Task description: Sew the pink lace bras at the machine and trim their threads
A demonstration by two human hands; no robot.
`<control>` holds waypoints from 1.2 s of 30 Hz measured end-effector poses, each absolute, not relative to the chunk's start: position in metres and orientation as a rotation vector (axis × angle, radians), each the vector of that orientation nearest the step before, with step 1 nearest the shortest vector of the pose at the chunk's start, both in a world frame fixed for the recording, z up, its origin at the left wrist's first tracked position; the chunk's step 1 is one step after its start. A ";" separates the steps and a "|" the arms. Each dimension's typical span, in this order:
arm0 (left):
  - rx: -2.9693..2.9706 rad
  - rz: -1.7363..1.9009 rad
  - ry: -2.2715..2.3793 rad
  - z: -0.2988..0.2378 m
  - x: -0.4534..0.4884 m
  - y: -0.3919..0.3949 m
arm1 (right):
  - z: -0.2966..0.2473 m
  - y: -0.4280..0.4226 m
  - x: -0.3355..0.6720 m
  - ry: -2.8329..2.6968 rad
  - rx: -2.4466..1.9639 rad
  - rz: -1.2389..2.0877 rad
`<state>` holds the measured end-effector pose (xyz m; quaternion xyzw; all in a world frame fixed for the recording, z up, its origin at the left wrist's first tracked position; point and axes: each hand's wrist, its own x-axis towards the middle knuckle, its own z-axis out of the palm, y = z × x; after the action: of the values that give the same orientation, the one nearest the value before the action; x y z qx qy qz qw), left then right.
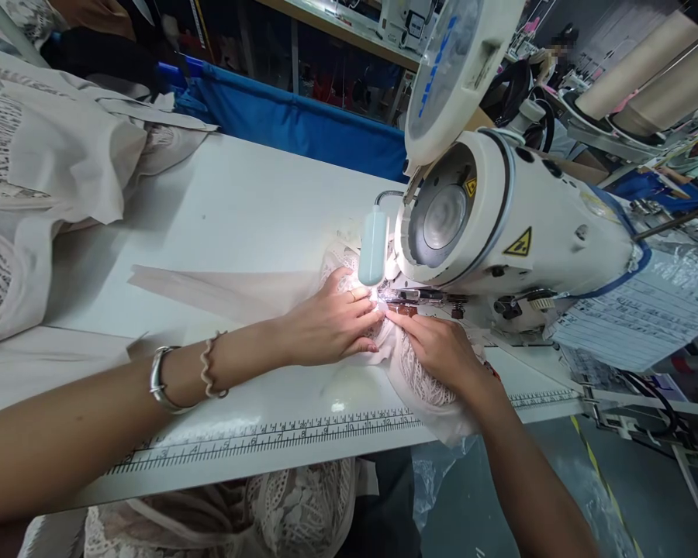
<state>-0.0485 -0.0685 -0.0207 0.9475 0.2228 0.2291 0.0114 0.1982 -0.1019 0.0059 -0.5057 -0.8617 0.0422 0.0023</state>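
My left hand (342, 319) lies palm down on a pale pink lace garment (422, 372), its fingers stretched toward the lit needle area of a white sewing machine (523, 213). From the other side, my right hand (442, 349) holds the cloth close to the presser foot; its index finger points at the needle and its thumb is hidden. The fingertips of both hands nearly meet there. A sheer pale strip (226, 291) trails left from beneath my left hand. Glare and fingers hide the needle and the stitching.
A small lamp (373, 246) hangs just above my left fingers. More pale lace garments (63, 155) lie at the table's left, and others (302, 508) below its front edge. A ruler strip (279, 435) runs along that edge. Blue cloth (302, 120) hangs behind the table (256, 201).
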 end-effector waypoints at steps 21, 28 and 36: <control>2.957 0.771 0.725 -0.024 -0.050 -0.062 | 0.005 -0.096 0.211 -2.722 -1.491 0.089; 3.031 0.682 0.852 -0.022 -0.052 -0.060 | -0.005 -0.088 0.207 -2.669 -1.524 0.099; 2.997 0.669 0.696 -0.026 -0.045 -0.068 | 0.000 -0.092 0.203 -2.669 -1.530 0.125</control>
<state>-0.0454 -0.0682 -0.0257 0.9518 0.2210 0.2125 -0.0035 0.2034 -0.0921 0.0001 -0.4966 -0.8665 0.0404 0.0314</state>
